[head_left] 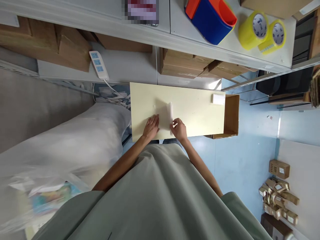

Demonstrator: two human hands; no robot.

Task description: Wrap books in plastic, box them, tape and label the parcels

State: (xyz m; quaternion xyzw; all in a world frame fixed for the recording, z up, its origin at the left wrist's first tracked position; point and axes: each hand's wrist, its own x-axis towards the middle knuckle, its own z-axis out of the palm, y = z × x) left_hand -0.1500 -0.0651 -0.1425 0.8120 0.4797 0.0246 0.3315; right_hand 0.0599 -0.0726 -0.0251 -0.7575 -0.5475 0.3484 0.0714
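Here, a pale board [195, 113] is spanned by the work. The left hand [151, 126] is laid flat, nothing visibly held; the right hand [178, 129] is curled, its grip unclear, at a white strip [170, 111] placed between them, probably light, limp, best pinched by its ends.

Two bare forearms reach forward from the person's body, angling inward toward each other. The left hand [151, 126] lies palm down and flattened, its fingers [156, 118] stretched forward. Just beside it, apart, the right hand [179, 130] is bent, fingers curled inward toward the left.
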